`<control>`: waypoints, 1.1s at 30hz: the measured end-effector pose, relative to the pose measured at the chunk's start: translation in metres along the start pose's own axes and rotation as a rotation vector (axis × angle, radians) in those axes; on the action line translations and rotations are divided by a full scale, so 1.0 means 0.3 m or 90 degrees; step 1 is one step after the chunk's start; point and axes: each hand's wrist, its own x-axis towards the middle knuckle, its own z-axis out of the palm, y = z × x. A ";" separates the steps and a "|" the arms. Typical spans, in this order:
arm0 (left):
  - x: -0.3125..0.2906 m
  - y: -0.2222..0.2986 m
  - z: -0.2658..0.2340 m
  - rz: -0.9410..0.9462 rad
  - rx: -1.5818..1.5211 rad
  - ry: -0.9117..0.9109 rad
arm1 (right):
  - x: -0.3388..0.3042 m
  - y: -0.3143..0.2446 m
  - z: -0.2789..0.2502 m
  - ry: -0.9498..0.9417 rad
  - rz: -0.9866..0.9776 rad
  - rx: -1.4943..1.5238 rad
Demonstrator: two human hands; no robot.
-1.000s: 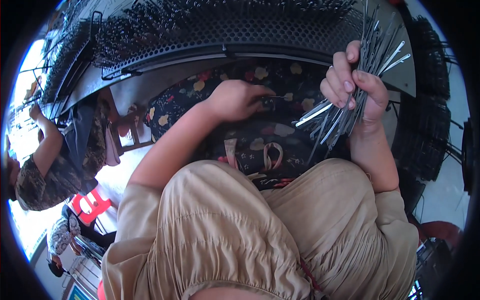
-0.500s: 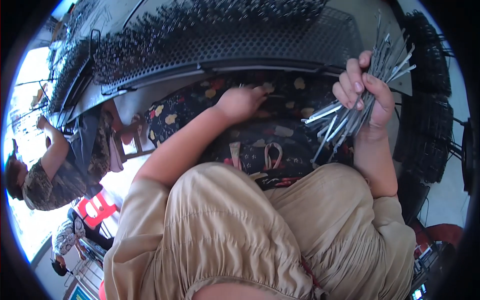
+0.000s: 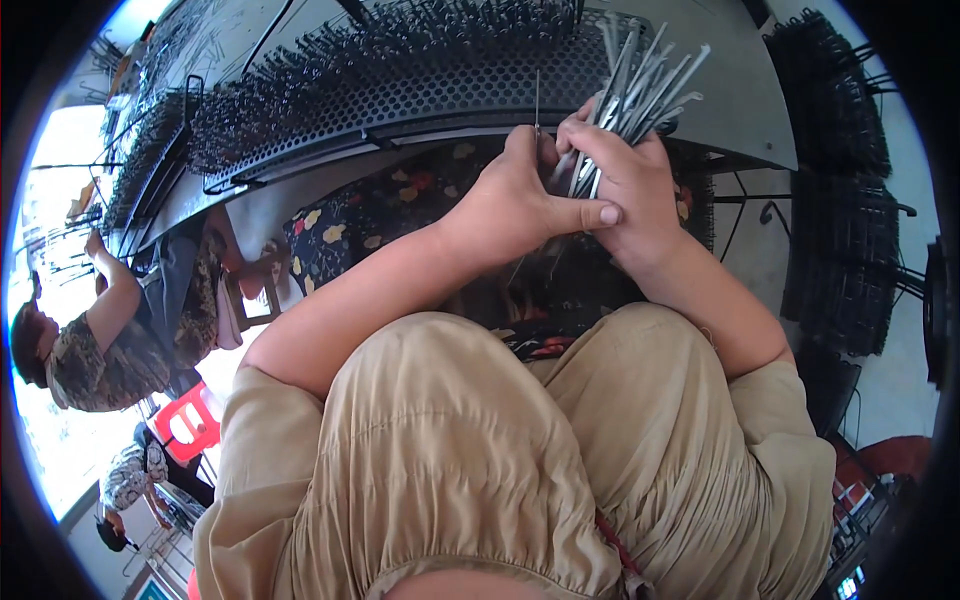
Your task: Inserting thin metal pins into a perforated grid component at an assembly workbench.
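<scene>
A bundle of thin silvery metal strips (image 3: 645,92) fans upward out of my right hand (image 3: 640,185), whose fingers are wrapped round it. My left hand (image 3: 510,200) is right beside it, with its thumb stretched across to the lower part of the bundle and the right hand. One thin, dark metal strip (image 3: 538,98) stands upright from the pinched fingertips of my left hand. Both hands are above a dark floral cloth (image 3: 370,210) spread over my lap, close to the table's near edge. The lower ends of the bundle are mostly hidden by my hands.
Beyond my hands, a black perforated tray (image 3: 400,103) carries dense rows of small dark hooked pieces (image 3: 330,75) on the table (image 3: 735,100). Racks of black pieces (image 3: 840,250) hang at the right. A co-worker (image 3: 110,340) sits at the left, near a red stool (image 3: 187,422).
My right hand has brought the bundle left and slightly inward over the cloth. My left hand has moved up and right from the cloth to meet it, and now pinches a single strip.
</scene>
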 end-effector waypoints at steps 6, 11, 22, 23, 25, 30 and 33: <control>-0.082 -0.074 -0.044 -0.033 -0.078 -0.037 | -0.040 0.056 0.059 -0.099 0.065 -0.024; -0.116 -0.059 -0.077 -0.008 -0.057 -0.034 | -0.039 0.078 0.110 -0.185 0.010 -0.070; -0.065 0.080 -0.063 -0.180 -0.107 -0.120 | 0.023 0.015 0.111 -0.099 -0.003 -0.036; -0.058 0.101 -0.062 -0.194 -0.141 -0.148 | 0.029 0.007 0.094 -0.110 0.016 -0.054; -0.025 0.092 -0.049 -0.193 -0.133 -0.168 | 0.051 -0.023 0.068 -0.112 0.058 -0.059; 0.133 0.224 -0.036 -0.237 -0.126 -0.230 | 0.147 -0.133 0.021 -0.055 0.046 0.029; 0.260 0.260 -0.020 -0.237 -0.188 -0.220 | 0.245 -0.242 0.001 -0.038 0.034 0.097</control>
